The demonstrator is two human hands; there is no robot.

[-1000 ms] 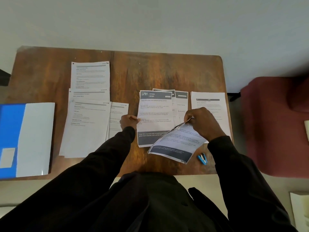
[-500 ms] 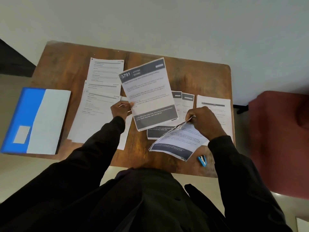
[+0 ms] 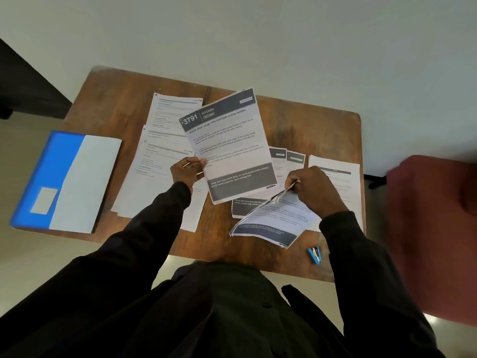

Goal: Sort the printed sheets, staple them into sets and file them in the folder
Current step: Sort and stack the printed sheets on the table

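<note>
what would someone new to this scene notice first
The sheet headed 3791, held up over the middle of the table by the left hand. Next, the right hand pinching a bent bundle of sheets near the front edge, and the blue folder at its left end.

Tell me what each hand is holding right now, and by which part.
The left hand pinches the white printed sheet headed 3791 at its left edge; the right hand grips a curled bundle of white printed sheets by its upper corner.
</note>
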